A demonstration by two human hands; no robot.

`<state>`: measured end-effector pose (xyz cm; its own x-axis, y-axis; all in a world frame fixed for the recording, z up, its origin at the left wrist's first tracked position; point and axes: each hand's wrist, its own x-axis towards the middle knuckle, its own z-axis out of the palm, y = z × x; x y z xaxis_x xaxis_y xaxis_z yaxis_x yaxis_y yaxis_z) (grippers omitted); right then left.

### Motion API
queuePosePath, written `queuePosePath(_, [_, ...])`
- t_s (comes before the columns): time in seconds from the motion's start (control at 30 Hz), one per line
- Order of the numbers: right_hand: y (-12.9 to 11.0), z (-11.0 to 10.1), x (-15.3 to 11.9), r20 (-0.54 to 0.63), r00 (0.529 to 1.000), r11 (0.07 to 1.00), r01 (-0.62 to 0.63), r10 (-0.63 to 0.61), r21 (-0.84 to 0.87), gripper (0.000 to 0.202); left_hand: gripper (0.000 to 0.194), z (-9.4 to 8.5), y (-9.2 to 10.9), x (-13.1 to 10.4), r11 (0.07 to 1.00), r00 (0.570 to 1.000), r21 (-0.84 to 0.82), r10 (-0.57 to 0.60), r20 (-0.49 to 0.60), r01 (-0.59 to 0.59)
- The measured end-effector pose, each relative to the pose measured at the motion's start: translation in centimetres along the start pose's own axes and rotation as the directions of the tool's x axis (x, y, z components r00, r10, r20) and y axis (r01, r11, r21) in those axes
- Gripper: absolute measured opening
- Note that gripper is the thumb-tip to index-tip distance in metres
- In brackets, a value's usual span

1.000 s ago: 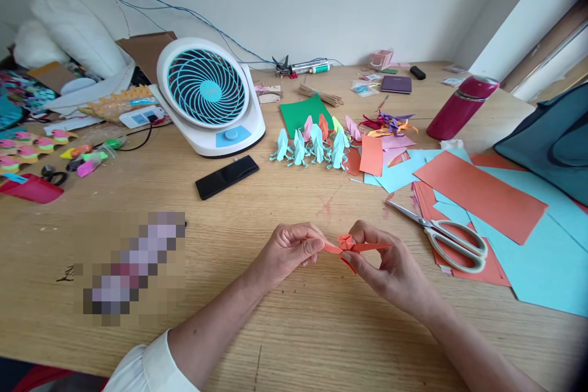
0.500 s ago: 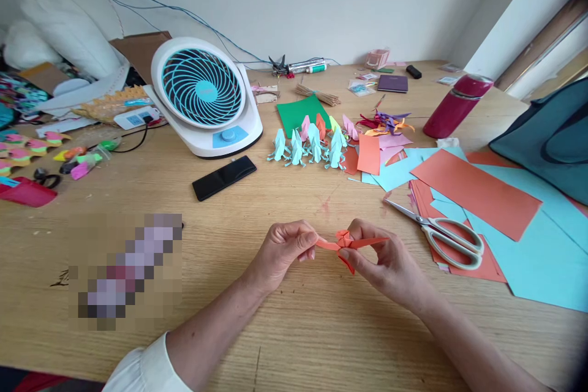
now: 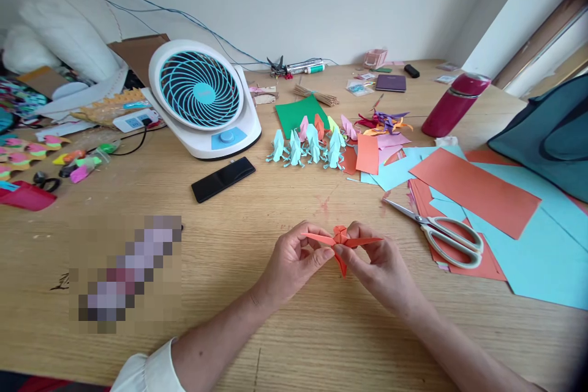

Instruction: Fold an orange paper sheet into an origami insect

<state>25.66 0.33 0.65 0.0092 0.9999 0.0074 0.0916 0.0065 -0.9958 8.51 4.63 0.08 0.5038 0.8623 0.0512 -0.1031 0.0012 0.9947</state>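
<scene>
An orange origami figure (image 3: 340, 236) is held just above the wooden table, between both hands. Two thin pointed arms stick out from it to left and right, and a flap hangs down below. My left hand (image 3: 301, 263) pinches its left side near the centre, thumb on the near side. From the right, my right hand (image 3: 379, 260) grips it with thumb and forefinger close to the middle. Beyond the hands stand several finished paper figures (image 3: 313, 144), mostly light blue, with pink, orange and yellow ones behind.
Scissors (image 3: 452, 242) lie on orange and light blue paper sheets (image 3: 478, 190) at the right. A black phone (image 3: 223, 179) and a fan (image 3: 204, 98) are at the left back. A dark red flask (image 3: 454, 105) stands near a teal bag (image 3: 546, 135). A pixelated patch (image 3: 128, 272) covers something at the left.
My left hand has moved right, from the tip of the figure's left arm to near its centre. The left arm now sticks out freely. My right hand keeps its hold.
</scene>
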Motion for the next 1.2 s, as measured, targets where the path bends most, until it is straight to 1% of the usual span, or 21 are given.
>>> queuePosePath(0.07, [0.2, 0.4, -0.1, 0.003, 1.000, 1.000, 0.021, -0.021, 0.009, 0.025, 0.024, 0.4, -0.1, -0.1, 0.999, 0.999, -0.035, -0.028, -0.024, 0.027])
queuePosePath(0.13, [0.4, 0.7, -0.1, 0.018, 0.999, 0.999, 0.033, -0.034, 0.021, 0.025, 0.023, 0.5, -0.1, -0.1, 0.993, 0.997, -0.090, -0.073, -0.026, 0.071])
queuePosePath(0.2, [0.6, 0.8, 0.0, 0.046, 0.998, 0.998, 0.029, -0.031, 0.048, 0.022, 0.024, 0.4, 0.1, -0.1, 0.989, 0.996, -0.122, -0.085, -0.017, 0.082])
queuePosePath(0.27, [0.7, 0.6, 0.0, 0.082, 0.996, 0.997, 0.020, -0.026, 0.079, 0.020, 0.024, 0.3, 0.3, 0.0, 0.992, 0.999, -0.117, -0.048, -0.020, 0.045])
queuePosePath(0.4, [0.8, 0.0, 0.0, 0.156, 0.987, 0.989, 0.024, -0.047, 0.149, 0.012, 0.021, 0.0, 0.4, 0.2, 0.998, 0.996, -0.037, 0.046, -0.074, -0.049])
queuePosePath(0.47, [0.8, -0.2, 0.1, 0.172, 0.983, 0.985, 0.035, -0.064, 0.167, 0.012, 0.020, 0.0, 0.3, 0.2, 0.998, 0.993, -0.007, 0.065, -0.098, -0.066])
queuePosePath(0.57, [0.8, -0.2, 0.3, 0.155, 0.985, 0.980, 0.048, -0.079, 0.194, 0.014, 0.021, 0.0, 0.1, 0.2, 0.998, 0.995, -0.035, 0.042, -0.092, -0.046])
queuePosePath(0.67, [0.7, -0.1, 0.5, 0.131, 0.990, 0.965, 0.023, -0.059, 0.262, 0.014, 0.022, 0.0, 0.0, 0.2, 0.997, 0.998, -0.075, 0.005, -0.070, -0.011])
queuePosePath(0.77, [0.7, -0.1, 0.5, 0.104, 0.993, 0.959, 0.017, -0.048, 0.282, 0.016, 0.022, -0.1, 0.0, 0.3, 0.998, 0.998, -0.062, -0.024, -0.059, 0.020])
queuePosePath(0.83, [0.7, -0.1, 0.5, 0.078, 0.995, 0.965, 0.035, -0.057, 0.262, 0.019, 0.022, -0.2, 0.1, 0.3, 0.999, 0.999, -0.028, -0.018, -0.050, 0.017])
queuePosePath(0.9, [0.8, 0.0, 0.4, 0.054, 0.996, 0.968, 0.049, -0.064, 0.246, 0.019, 0.022, -0.3, 0.3, 0.3, 1.000, 0.998, 0.020, 0.013, -0.055, -0.012])
queuePosePath(1.0, [0.8, 0.2, 0.4, 0.037, 0.998, 0.963, 0.045, -0.057, 0.266, 0.020, 0.023, -0.4, 0.5, 0.3, 0.997, 0.996, 0.060, 0.050, -0.072, -0.045])
queuePosePath(1.03, [0.7, 0.4, 0.4, 0.032, 0.998, 0.961, 0.043, -0.053, 0.275, 0.021, 0.024, -0.3, 0.4, 0.3, 0.998, 0.997, 0.051, 0.040, -0.070, -0.037])
queuePosePath(1.13, [0.4, 0.7, 0.5, 0.013, 0.999, 0.961, 0.031, -0.036, 0.276, 0.024, 0.029, -0.2, 0.3, 0.4, 0.999, 0.998, 0.000, -0.034, -0.056, 0.034])
queuePosePath(1.2, [0.3, 0.8, 0.5, 0.000, 1.000, 0.961, 0.005, -0.006, 0.276, 0.027, 0.031, -0.2, 0.2, 0.5, 0.998, 0.997, -0.012, -0.059, -0.051, 0.059])
